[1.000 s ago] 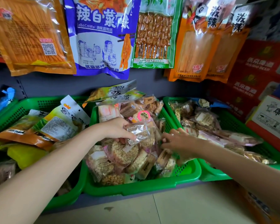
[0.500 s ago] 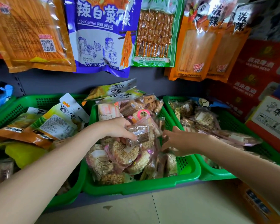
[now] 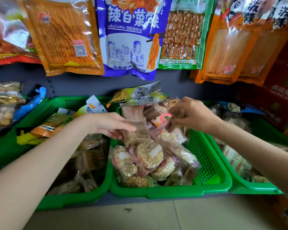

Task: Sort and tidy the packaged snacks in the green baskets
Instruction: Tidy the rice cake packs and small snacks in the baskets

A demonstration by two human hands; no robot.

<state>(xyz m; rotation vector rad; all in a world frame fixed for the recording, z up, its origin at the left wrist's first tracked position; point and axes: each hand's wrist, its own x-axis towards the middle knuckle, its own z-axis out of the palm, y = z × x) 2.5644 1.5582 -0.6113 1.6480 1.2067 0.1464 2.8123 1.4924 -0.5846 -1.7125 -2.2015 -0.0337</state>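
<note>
Here the left hand (image 3: 111, 126) grips a clear snack pack (image 3: 137, 131) lying upright just right of it, while the right hand (image 3: 192, 116) pinches a brown packet (image 3: 176, 117) over the middle basket (image 3: 206, 163).

Both bare forearms are reaching forward from the lower corners. The left hand (image 3: 111, 124) is lying palm down, its fingers and thumb curling round a clear packet. The right hand (image 3: 192, 116) is sitting higher and farther forward, its fingertips (image 3: 173, 121) bunching in a pinching grip on a small brown packet

Hanging blue packet (image 3: 131, 35) reads "辣白菜味", "LaBaiCaiWei".
</note>
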